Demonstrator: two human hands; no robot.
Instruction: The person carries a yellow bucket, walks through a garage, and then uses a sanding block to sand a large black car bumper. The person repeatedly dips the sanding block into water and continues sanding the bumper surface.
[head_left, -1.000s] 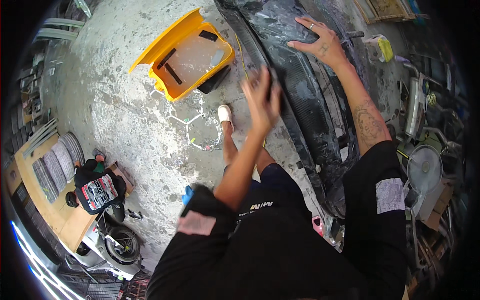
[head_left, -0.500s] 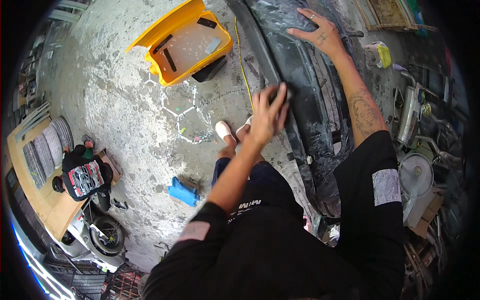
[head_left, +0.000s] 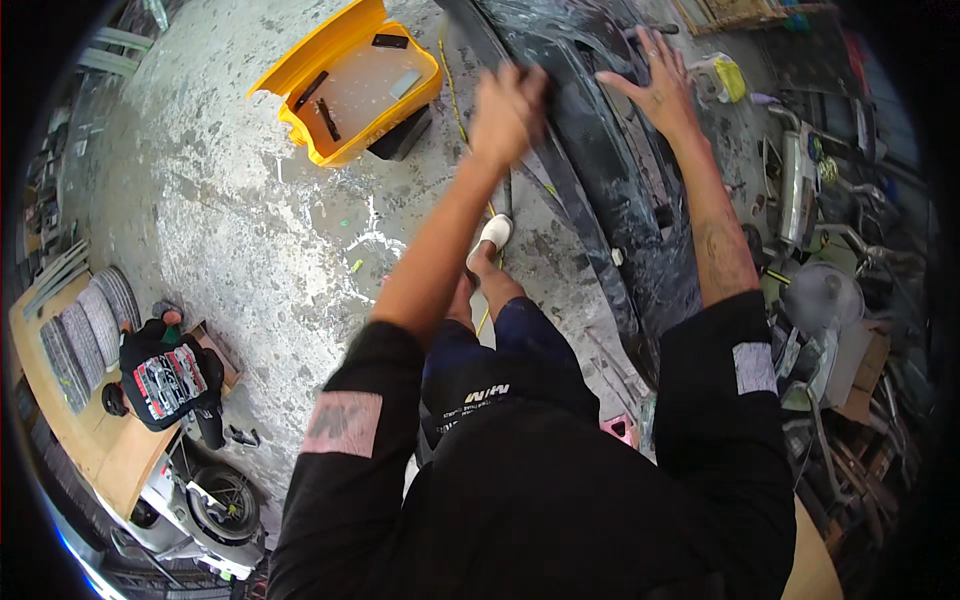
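A long dark car bumper (head_left: 575,130), streaked with whitish residue, stands in front of me, running from the top of the view down to my right. My left hand (head_left: 505,115) is at its left rim, with fingers bent and smeared by motion. Whether anything is held under those fingers I cannot make out. My right hand (head_left: 665,88) is open over the bumper's right part, thumb and fingers spread. Left of the bumper sits a cut-open yellow tub (head_left: 352,150) holding cloudy liquid, several dark strip-like blocks (head_left: 328,120) and a grey block (head_left: 405,83).
A yellow cord (head_left: 452,85) runs along the floor between tub and bumper. Exhaust parts (head_left: 795,185), a round fan (head_left: 822,297) and cardboard crowd the right side. At far left, another person (head_left: 170,380) crouches beside tyres (head_left: 85,340) and a motorbike (head_left: 215,510).
My left hand has slid forward along the bumper's left rim. My right hand has shifted slightly right, its fingers more spread. My view has shifted, and one foot has stepped.
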